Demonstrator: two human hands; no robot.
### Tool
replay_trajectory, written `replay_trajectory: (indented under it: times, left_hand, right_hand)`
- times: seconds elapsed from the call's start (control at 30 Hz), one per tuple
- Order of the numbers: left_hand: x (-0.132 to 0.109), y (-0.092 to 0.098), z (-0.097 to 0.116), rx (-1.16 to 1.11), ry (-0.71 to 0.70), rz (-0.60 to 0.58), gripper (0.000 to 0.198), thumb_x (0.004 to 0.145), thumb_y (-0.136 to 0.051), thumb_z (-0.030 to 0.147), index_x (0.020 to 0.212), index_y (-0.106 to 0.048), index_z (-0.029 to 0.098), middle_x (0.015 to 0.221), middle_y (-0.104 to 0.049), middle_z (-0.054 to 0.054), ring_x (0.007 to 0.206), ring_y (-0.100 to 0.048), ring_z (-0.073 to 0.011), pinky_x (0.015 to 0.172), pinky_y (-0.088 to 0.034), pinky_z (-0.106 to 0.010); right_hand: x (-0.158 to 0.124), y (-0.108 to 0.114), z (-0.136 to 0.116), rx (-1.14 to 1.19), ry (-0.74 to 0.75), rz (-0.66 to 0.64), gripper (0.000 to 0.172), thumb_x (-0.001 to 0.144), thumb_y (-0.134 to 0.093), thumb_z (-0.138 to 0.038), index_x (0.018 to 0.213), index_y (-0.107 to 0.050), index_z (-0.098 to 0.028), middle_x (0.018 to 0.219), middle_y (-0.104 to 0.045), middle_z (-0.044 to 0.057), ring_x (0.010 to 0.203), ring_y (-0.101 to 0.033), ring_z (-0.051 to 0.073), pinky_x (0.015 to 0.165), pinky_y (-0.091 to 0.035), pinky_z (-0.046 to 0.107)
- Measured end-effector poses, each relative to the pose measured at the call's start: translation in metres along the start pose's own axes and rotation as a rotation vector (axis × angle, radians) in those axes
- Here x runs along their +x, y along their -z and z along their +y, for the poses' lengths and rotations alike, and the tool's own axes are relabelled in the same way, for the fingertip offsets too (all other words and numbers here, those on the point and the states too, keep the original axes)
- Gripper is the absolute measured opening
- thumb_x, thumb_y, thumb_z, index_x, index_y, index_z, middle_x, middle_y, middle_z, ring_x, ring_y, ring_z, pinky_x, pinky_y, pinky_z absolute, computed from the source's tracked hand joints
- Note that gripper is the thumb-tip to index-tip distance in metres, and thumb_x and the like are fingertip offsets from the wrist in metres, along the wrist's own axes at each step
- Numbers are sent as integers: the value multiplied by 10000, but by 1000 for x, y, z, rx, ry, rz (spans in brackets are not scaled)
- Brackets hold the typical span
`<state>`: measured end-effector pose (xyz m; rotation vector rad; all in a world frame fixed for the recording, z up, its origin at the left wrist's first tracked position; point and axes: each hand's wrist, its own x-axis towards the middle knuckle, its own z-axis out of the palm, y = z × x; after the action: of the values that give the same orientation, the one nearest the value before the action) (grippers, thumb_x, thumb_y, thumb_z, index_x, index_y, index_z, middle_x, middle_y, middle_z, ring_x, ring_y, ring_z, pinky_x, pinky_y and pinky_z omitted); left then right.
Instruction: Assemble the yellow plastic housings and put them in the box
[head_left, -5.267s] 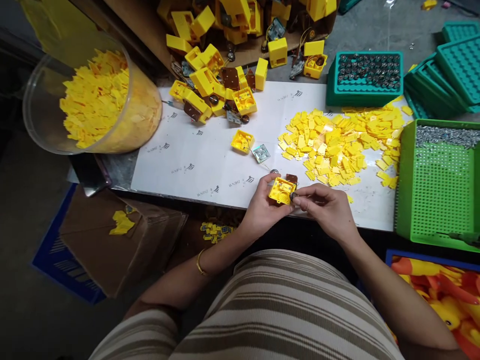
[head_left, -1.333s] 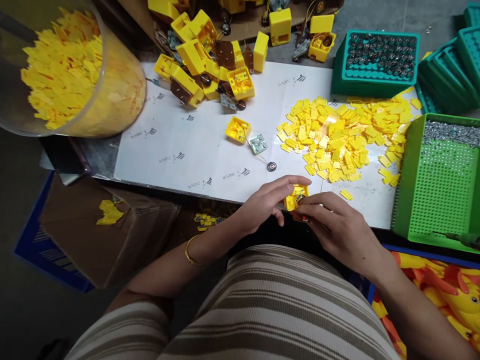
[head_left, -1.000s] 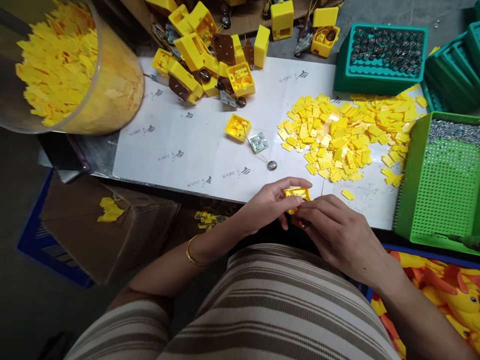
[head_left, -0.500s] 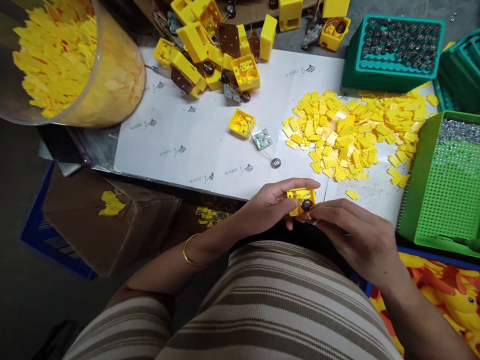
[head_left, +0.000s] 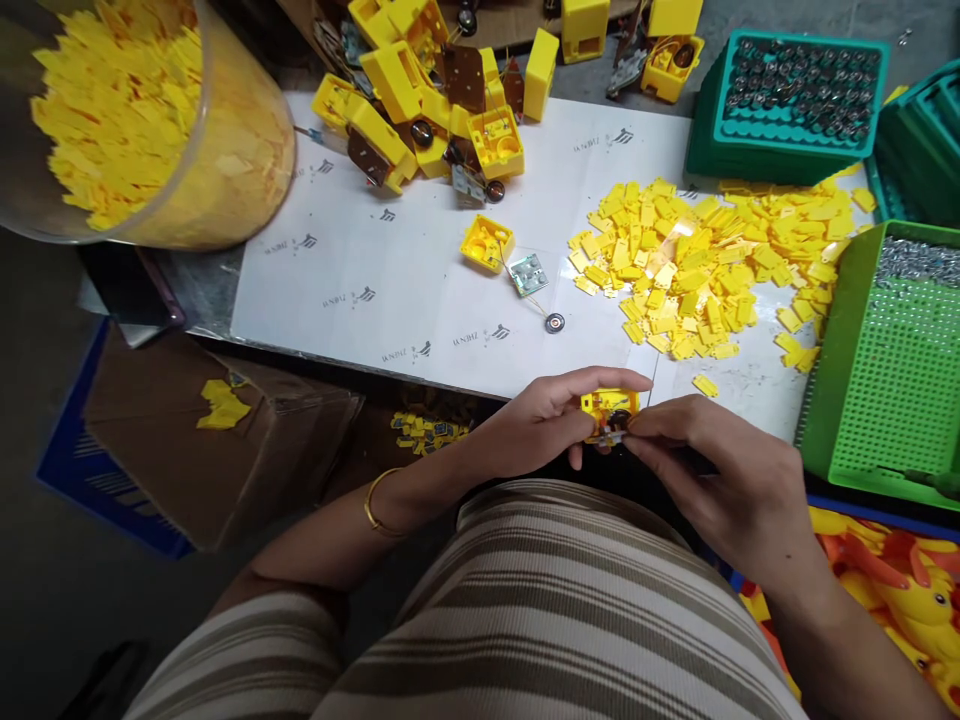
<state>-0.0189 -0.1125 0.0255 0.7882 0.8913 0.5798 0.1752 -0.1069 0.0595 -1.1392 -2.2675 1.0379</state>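
Note:
My left hand (head_left: 536,425) is closed around a small yellow plastic housing (head_left: 598,401), its open side facing up. A dark round speaker (head_left: 620,419) sits at the housing's right side. My right hand (head_left: 724,480) pinches the edge of a small circuit board (head_left: 611,438) at the housing's near edge; fingers partly hide it. Beyond my hands, another yellow housing (head_left: 480,245) lies on the white table sheet (head_left: 420,290), wired to a circuit board (head_left: 529,274) and a round speaker (head_left: 554,323).
Yellow housings (head_left: 397,85) with wired parts are heaped at the back. A pile of small yellow plates (head_left: 675,275) lies right of centre. Around it stand a teal tray (head_left: 799,150) of metal parts, a green basket (head_left: 885,370) and, far left, a clear tub (head_left: 251,160) of yellow pieces.
The speaker has shifted slightly within the housing, and the circuit board edge now shows in front of it at my right fingertips. Both hands keep their hold.

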Motion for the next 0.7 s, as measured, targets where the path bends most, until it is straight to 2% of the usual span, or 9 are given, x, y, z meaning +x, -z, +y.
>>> replay_trajectory:
  times: [0.07, 0.17, 0.4, 0.53, 0.7]
  left_hand:
    - [0, 2, -1, -33, -2, -47, 482, 829, -463, 204, 1309, -507, 217, 890, -603, -32, 744, -562, -132, 557, -494, -214]
    - [0, 3, -4, -25, -20, -40, 500, 834, -469, 220, 1334, -464, 224, 882, -585, -32, 794, -556, -148, 580, -488, -216]
    - [-3, -3, -4, 59, -49, -7, 472, 861, -483, 243, 1331, -447, 215, 900, -547, -23, 680, -492, -105, 569, -458, -215]
    - [-2, -5, -3, 33, -49, 10, 470, 867, -494, 268, 1328, -448, 189, 909, -551, -33, 740, -508, -126, 566, -455, -215]
    - [-1, -3, 0, 117, -61, 3, 472, 866, -499, 235, 1335, -441, 212, 957, -564, -35, 744, -524, -116, 579, -461, -203]
  right_hand:
    - [3, 1, 1, 15, -19, -9, 113, 904, -561, -185, 992, -603, -243, 899, -673, 20, 783, -647, 137, 691, -528, 246]
    - [7, 1, 4, 72, -66, -2, 104, 905, -558, -198, 983, -616, -237, 905, -678, 23, 797, -644, 145, 697, -521, 257]
    - [14, 3, 11, 145, -121, -22, 71, 882, -592, -193, 921, -646, -214, 844, -681, 0, 736, -616, 117, 658, -479, 241]
    - [18, 5, 12, 165, -145, -50, 62, 875, -601, -198, 904, -655, -207, 812, -679, -6, 695, -607, 109, 638, -468, 236]
    - [21, 7, 14, 195, -140, 11, 66, 869, -609, -204, 910, -661, -203, 839, -692, 4, 719, -626, 120, 661, -484, 237]
